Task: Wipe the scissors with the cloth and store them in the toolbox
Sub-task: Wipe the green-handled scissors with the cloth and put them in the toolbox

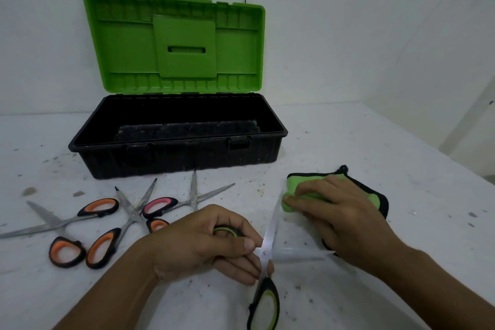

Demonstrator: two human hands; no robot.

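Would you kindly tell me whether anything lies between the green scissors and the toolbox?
Only the pink scissors, lying on the table before the front wall of the toolbox, cross the straight path from the green scissors in the left hand. The lid stands open, so lifting over them should clear the way.

toolbox [176, 153]: 1. in front of it: orange-handled scissors [60, 224] [133, 215] 2, pink-handled scissors [160, 205] 1, green-handled scissors [263, 303] 1; four pairs total. cloth [297, 181]: 1.

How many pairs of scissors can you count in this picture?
4. One orange-handled pair lies far left, a second orange-handled pair beside it, a pink-handled pair before the toolbox, and the left hand holds a green-handled pair. More could hide inside the toolbox.
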